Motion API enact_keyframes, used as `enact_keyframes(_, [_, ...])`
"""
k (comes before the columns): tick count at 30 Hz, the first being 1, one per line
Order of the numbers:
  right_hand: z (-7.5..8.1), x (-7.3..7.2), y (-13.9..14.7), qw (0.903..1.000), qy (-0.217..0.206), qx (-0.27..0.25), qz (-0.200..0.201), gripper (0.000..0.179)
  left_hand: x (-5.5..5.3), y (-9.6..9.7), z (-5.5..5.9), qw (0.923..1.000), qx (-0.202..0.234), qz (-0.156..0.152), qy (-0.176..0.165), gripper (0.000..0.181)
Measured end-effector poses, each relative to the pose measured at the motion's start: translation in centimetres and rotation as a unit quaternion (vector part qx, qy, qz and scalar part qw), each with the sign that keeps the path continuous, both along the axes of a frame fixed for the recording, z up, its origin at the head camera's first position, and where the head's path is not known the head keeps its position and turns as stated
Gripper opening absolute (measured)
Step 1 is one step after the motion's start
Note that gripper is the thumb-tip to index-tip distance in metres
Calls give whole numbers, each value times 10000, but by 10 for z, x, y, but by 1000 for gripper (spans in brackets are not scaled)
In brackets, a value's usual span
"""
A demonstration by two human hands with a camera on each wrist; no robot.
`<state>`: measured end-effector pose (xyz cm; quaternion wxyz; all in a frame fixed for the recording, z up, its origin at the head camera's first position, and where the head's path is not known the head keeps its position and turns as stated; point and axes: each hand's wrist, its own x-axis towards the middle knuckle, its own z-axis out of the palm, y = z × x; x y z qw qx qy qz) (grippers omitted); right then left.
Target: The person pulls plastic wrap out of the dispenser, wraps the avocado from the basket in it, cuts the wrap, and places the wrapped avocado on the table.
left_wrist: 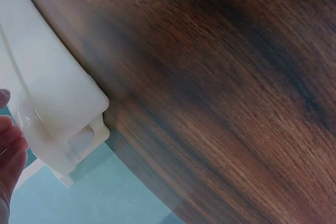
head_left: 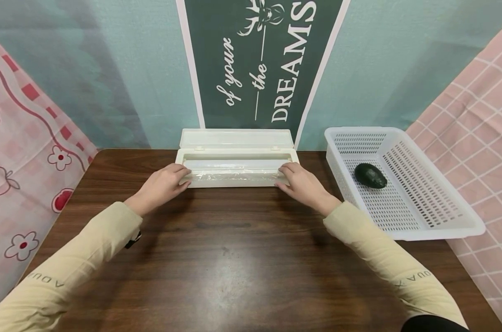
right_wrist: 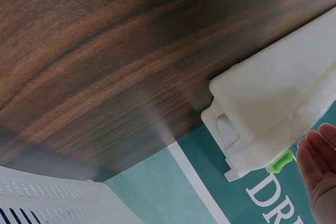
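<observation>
A white cling film dispenser (head_left: 230, 183) lies at the back of the table with its lid (head_left: 236, 138) raised. Inside is a roll (head_left: 234, 164), and crinkled clear cling film (head_left: 234, 175) drapes over the front edge. At the left end of the film is my left hand (head_left: 163, 184), thumb and fingers apart, fingertips right at its edge. My right hand (head_left: 302, 184) is at the opposite end in a similar pose. In the right wrist view its fingers (right_wrist: 315, 153) look nearly straight beside the film, near a bright green piece (right_wrist: 280, 161) on the dispenser.
A white perforated basket (head_left: 346, 184) stands at the right with a dark green avocado (head_left: 370, 175) in it. Behind the brown wooden table (head_left: 234, 258) hangs a teal cloth (head_left: 147, 69) with a printed dark panel. Pink patterned cloths hang at both sides.
</observation>
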<state>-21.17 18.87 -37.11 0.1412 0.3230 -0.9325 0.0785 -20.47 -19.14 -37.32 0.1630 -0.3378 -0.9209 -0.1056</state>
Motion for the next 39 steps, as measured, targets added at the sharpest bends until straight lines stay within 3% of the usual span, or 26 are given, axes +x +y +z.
enact_keyframes(11, [-10, -3, 4, 9991, 336, 33, 256, 39, -1, 5, 1, 9997, -202, -13, -132, 29])
enact_keyframes(17, [-13, -6, 5, 9986, 412, 59, 314, 38, -3, 8, 0, 9999, -130, -26, 90, 22])
enact_keyframes(32, [-15, -8, 0, 9985, 496, 173, 147, 37, -9, 21, -8, 9978, -221, 340, 515, 36])
enact_keyframes(39, [-16, -9, -2, 9966, 787, 208, 114, 31, -11, 24, -12, 9954, -177, 434, 838, 20])
